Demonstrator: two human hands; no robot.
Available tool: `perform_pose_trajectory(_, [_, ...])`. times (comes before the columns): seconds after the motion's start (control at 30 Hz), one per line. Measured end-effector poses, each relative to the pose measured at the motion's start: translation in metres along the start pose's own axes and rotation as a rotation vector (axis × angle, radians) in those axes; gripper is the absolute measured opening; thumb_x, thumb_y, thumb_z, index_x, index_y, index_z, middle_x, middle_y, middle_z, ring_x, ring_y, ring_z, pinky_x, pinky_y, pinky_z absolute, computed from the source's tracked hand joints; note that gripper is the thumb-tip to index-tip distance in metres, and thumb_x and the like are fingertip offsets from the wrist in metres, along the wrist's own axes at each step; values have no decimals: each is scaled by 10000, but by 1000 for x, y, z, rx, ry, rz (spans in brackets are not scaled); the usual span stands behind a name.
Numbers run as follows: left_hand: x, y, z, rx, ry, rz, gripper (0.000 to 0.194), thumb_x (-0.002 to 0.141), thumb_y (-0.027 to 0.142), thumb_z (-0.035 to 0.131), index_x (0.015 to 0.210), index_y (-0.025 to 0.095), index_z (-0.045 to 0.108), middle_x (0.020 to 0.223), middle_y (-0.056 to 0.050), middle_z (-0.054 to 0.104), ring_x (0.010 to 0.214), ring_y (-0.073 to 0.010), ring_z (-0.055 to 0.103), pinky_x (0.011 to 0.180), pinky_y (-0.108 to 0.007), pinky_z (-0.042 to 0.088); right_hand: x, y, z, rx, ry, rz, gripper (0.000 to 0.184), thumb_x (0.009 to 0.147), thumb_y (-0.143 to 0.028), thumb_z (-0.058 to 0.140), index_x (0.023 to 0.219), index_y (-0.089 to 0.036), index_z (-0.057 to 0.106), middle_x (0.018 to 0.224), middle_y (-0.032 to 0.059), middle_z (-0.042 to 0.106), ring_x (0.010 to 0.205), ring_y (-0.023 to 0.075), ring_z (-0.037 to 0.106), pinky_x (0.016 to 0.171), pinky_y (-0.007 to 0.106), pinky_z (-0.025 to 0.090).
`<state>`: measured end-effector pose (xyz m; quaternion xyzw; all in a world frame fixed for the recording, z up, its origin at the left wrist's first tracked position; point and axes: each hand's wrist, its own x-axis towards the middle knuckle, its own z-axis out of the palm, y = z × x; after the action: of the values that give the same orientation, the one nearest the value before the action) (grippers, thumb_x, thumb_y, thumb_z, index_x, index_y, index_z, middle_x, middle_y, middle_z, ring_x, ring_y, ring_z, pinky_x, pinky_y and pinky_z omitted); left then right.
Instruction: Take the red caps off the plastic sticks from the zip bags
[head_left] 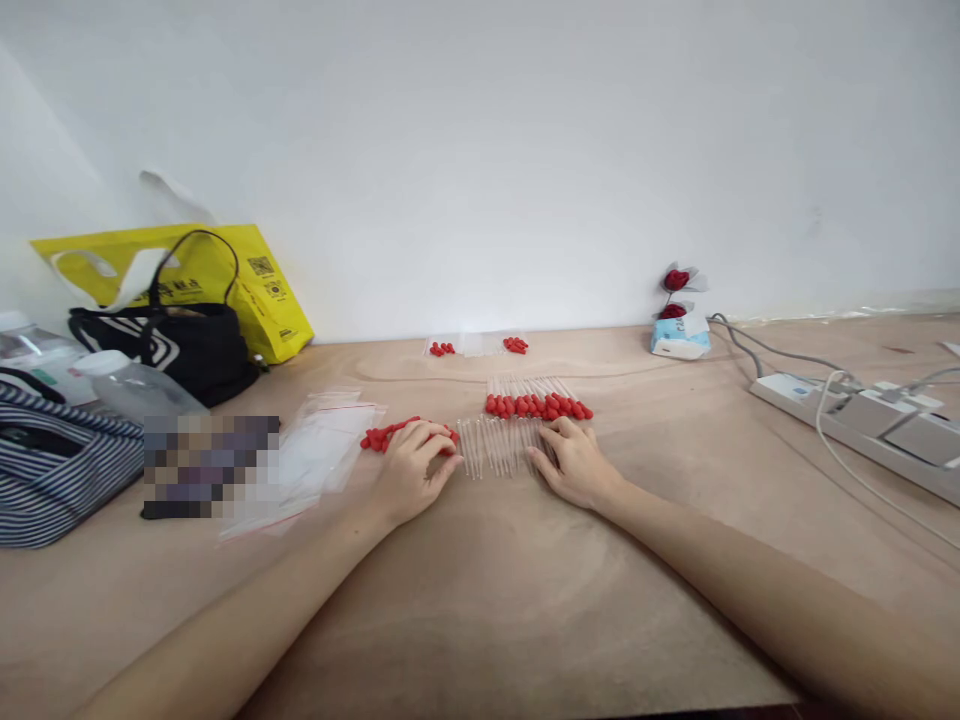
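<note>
Hands (574, 467) apart, fingers (424, 432) unclenched, either side of clear sticks (499, 447), plastic bags (322, 450) left, power strip (847, 432) right

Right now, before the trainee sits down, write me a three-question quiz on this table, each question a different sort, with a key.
1. Multiple choice: what lies between the left hand and the right hand?
a) a power strip
b) a row of thin pale sticks
c) a yellow bag

2. True or false: the red-tipped sticks lie nearer the camera than the row between the hands.

3. Fill in: the nearer pile of red pieces is closest to the ____ hand.

Key
1. b
2. False; the red-tipped sticks lie farther away, behind that row.
3. left
</note>
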<state>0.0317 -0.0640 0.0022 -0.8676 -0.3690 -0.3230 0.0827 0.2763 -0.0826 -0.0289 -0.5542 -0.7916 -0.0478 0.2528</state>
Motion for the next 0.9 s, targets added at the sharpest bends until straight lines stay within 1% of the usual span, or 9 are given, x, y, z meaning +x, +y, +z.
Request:
perform_pose_trajectory(0.07, [-1,3,3,-18,9,31,110,788,259,509,728,185,564,861,-41,596,858,-172,520,811,-339,407,1,1,-1,-1,35,-3,286,853,-367,382,841,-164,583,816,69,548,816,180,503,717,314,304])
perform_pose_trajectory(0.17, [-1,3,4,-26,16,44,101,791,239,504,736,183,567,866,-44,597,880,-177,516,829,-350,409,9,9,-6,-40,160,33,266,849,-332,389,847,-174,603,825,72,577,810,181,508,704,312,283])
perform_pose_trajectory(0.23, [0,4,5,-39,0,64,97,796,226,494,757,182,570,891,-50,598,912,-182,517,847,-359,410,18,19,-10,-92,247,123,262,837,-336,408,850,-182,620,845,78,595,809,193,511,693,320,274])
perform_pose_trajectory(0.3, [2,5,7,-59,-13,86,96,799,217,485,780,181,572,928,-59,598,957,-191,513,864,-367,412,27,28,-13,-135,293,231,277,826,-362,422,840,-192,640,841,81,604,800,206,512,682,330,274])
perform_pose_trajectory(0.37, [3,7,11,-80,-16,106,95,799,216,485,796,180,573,952,-66,595,998,-201,504,876,-375,416,34,34,-13,-152,297,294,307,819,-396,424,798,-204,663,806,81,605,789,215,512,668,336,279])
perform_pose_trajectory(0.47, [6,9,16,-107,-14,129,92,796,215,489,794,183,576,954,-69,593,1016,-205,498,879,-378,423,39,38,-11,-149,263,330,351,812,-429,422,696,-223,682,742,77,596,770,216,512,656,341,289])
perform_pose_trajectory(0.63, [8,11,18,-129,-17,126,95,792,205,495,767,180,583,955,-70,586,1010,-201,495,878,-370,426,40,38,-3,-133,257,392,309,805,-354,434,670,-207,671,750,82,600,765,216,518,639,338,299])
perform_pose_trajectory(0.8, [7,11,17,-137,-21,122,111,796,205,483,775,183,590,956,-71,586,1011,-203,495,882,-378,424,41,42,1,-76,382,426,303,811,-318,411,679,-176,644,763,102,595,774,225,510,641,338,291])
perform_pose_trajectory(0.9, [7,10,17,-106,-3,120,143,799,221,480,884,180,587,969,-74,592,1020,-205,494,895,-381,416,36,41,-4,11,430,392,313,829,-332,380,717,-172,625,780,92,598,780,218,503,654,329,285])
